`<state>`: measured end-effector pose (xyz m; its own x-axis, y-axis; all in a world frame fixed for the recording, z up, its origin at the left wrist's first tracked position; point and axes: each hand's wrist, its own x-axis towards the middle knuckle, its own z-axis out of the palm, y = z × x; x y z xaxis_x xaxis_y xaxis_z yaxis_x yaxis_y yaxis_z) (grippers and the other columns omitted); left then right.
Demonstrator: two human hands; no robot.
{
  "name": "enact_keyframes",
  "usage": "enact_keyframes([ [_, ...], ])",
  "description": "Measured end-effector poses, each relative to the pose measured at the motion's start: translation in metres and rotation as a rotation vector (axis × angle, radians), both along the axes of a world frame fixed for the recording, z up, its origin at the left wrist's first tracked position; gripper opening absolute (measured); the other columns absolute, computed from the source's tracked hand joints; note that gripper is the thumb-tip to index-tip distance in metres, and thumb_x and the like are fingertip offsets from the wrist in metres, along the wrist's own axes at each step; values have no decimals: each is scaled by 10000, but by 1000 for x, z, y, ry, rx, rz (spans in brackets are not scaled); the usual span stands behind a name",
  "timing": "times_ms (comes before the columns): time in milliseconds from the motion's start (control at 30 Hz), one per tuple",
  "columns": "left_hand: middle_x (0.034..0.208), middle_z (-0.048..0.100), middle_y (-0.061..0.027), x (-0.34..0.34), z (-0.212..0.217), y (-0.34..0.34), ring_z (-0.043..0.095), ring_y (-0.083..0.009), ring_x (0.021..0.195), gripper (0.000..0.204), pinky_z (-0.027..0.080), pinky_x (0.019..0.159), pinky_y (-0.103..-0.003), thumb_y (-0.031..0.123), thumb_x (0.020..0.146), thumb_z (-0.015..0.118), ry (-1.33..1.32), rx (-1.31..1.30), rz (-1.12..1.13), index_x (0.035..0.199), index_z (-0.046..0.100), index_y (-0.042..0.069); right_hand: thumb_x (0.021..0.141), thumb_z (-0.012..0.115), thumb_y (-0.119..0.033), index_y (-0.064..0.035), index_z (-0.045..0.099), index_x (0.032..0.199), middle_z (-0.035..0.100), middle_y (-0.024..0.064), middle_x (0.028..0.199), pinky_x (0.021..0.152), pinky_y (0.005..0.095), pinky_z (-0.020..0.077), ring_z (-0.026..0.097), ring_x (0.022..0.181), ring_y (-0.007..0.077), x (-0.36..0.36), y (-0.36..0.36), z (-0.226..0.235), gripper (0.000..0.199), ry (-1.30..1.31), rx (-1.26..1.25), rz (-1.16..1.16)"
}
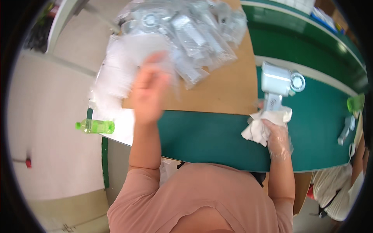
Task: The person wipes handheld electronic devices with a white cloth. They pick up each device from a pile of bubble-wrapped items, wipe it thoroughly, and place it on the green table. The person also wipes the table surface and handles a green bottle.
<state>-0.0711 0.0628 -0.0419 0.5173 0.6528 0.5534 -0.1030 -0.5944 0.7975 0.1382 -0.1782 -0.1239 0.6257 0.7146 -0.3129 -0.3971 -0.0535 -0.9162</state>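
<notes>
pink shirt (198, 192); device (275, 82) mostly beyond right fingers (272, 126)

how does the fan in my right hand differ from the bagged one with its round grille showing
The held fan is unwrapped; the bagged fan is inside clear plastic. The held fan is in your right hand, with a white cloth; the bagged fan lies among other bagged items. Both look pale blue.

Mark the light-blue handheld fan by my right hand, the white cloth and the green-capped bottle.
Light-blue handheld fan (276, 79), head view: side of its cylindrical body.
White cloth (256, 128), head view: its left part.
Green-capped bottle (98, 126), head view: middle of its body.
</notes>
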Motion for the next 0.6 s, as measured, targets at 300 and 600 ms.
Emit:
enact_keyframes([
  [300,1238,518,-200,76,-74,-38,518,-359,1126,266,449,910,-386,92,766,707,708,300,-174,976,570,5,826,611,-46,48,544,1201,634,134,1068,781,310,539,651,901,211,15,3,6,393,68,-62,43],
  [600,1083,582,-196,81,-77,-30,556,-396,979,110,472,825,-401,70,805,631,689,538,-256,852,598,-25,803,722,-166,24,547,1167,652,121,994,716,300,540,663,841,202,10,7,11,446,90,-97,-21],
])
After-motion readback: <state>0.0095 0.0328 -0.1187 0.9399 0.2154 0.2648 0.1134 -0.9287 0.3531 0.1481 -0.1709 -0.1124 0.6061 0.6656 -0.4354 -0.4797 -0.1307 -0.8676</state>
